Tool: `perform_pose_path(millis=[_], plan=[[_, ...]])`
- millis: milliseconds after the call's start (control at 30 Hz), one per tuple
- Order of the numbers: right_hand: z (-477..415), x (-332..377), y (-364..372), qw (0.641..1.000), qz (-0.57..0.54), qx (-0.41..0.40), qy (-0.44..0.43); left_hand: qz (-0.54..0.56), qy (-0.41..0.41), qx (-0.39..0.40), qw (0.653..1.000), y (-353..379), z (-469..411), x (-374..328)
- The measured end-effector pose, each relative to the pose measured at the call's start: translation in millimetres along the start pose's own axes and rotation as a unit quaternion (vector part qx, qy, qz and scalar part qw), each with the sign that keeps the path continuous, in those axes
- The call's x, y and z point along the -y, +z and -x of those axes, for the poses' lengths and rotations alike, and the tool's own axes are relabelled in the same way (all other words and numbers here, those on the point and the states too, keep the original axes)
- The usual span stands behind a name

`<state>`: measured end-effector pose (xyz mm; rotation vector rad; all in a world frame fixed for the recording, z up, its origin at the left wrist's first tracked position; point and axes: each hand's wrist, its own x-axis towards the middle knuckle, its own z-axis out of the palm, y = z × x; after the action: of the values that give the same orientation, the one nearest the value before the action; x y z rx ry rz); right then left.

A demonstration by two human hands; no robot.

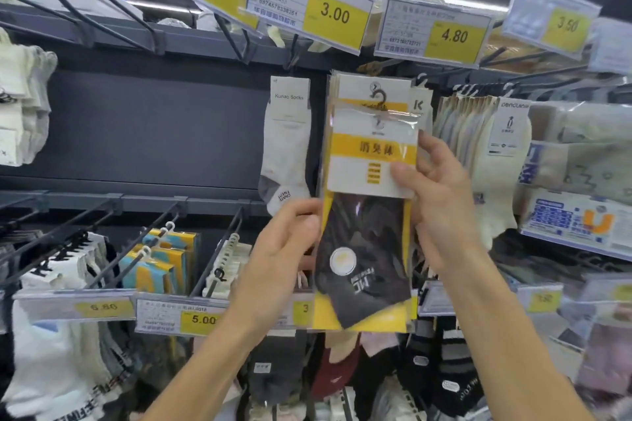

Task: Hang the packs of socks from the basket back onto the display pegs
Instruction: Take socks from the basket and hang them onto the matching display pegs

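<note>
A clear pack of black socks (367,243) with a yellow and white card is raised before the display, its black hook near the top. My right hand (441,202) grips its right edge, thumb on the white card. My left hand (290,239) pinches its lower left edge. Behind the held pack, more packs of the same kind (342,89) hang from a peg under the 4.80 price tag (432,32). The basket is out of view.
A white Kunao sock pair (285,143) hangs just left of the pack. Cream sock packs (478,133) fill the pegs to the right. A bare dark back panel (154,126) lies to the left. Lower pegs (219,249) with price tags jut out below.
</note>
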<state>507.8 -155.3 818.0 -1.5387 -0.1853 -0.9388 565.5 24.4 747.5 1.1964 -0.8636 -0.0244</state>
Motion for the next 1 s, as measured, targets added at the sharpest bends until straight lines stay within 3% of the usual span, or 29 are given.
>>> perform_pose_path(millis=[67,133,400,500,600,733,800,867,933,1000], plan=[[-18,4,-9,0.997,-0.014,-0.078,0.003,-0.028,0.015,-0.025,0.999,1,0,2],[-35,8,-13,0.994,0.019,-0.106,-0.007,-0.060,0.028,-0.045,0.997,3,1,3],[-75,-5,-3,0.983,0.163,-0.070,-0.055,-0.176,0.082,-0.030,0.980,9,7,8],[-72,-13,-5,0.973,0.225,-0.040,-0.036,-0.232,0.121,-0.028,0.965,12,9,10],[-38,-11,-8,0.958,0.273,-0.079,-0.034,-0.297,0.148,-0.032,0.943,21,12,7],[76,4,-27,0.938,0.303,-0.099,-0.136,-0.370,0.265,-0.041,0.889,46,24,7],[144,6,-43,0.940,0.298,-0.094,-0.136,-0.320,0.312,0.003,0.894,80,45,18],[217,-2,-64,0.936,0.318,-0.129,-0.072,-0.246,0.283,0.085,0.923,130,83,39],[301,-16,-93,0.917,0.329,-0.220,0.051,-0.199,0.188,0.191,0.943,182,143,74],[403,-28,-121,0.871,0.334,-0.312,0.179,-0.193,0.057,0.329,0.923,228,227,112]])
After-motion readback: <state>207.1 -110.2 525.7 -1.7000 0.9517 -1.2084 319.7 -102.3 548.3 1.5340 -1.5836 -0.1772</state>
